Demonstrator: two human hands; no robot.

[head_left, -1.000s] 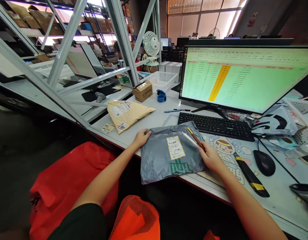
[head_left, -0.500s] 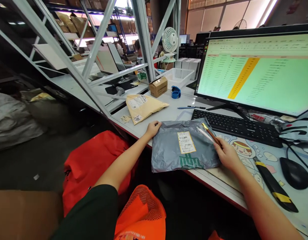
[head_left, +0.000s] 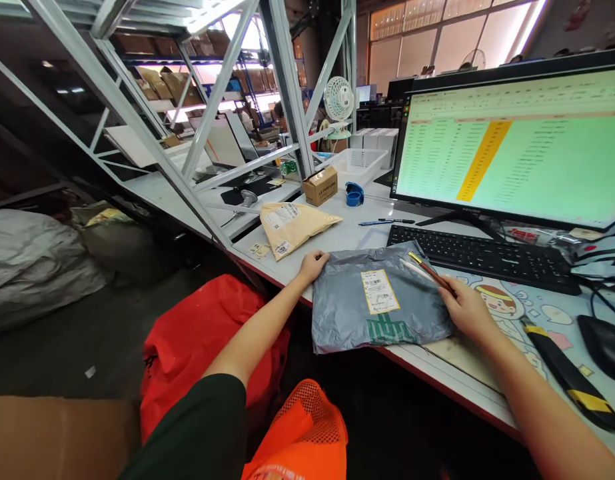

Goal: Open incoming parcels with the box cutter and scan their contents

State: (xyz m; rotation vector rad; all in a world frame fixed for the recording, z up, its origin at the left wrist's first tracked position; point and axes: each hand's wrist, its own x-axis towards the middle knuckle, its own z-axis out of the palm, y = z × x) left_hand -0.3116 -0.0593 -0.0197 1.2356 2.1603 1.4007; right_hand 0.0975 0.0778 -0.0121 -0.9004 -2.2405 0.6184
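A grey plastic mailing bag (head_left: pixel 340 300) with a white-and-yellow label and green print lies over the desk's front edge, its lower left part hanging past the edge. At its upper left corner, my left hand (head_left: pixel 314 265) is closed on the plastic. On the right side my right hand (head_left: pixel 470 308) is closed on a slim brown stick with a gold end (head_left: pixel 427 269) and on the bag's edge; its fingertips are partly hidden. A thin white stick (head_left: pixel 418 269) lies alongside the brown one. Beyond my left hand rests a yellow padded envelope (head_left: pixel 307 228) with labels.
A keyboard (head_left: pixel 487 257), monitor (head_left: pixel 517 140), mouse (head_left: pixel 604 347) and black-and-yellow cutter (head_left: pixel 570 373) occupy the right. Behind are pens (head_left: pixel 387 221), a blue tape roll (head_left: pixel 354 195), a small carton (head_left: pixel 320 185) and a white basket (head_left: pixel 360 163). Red bags (head_left: pixel 207 347) stand below left.
The view has shifted, so the desk and bag appear slightly lower and farther right. Both hands keep their places on the bag.
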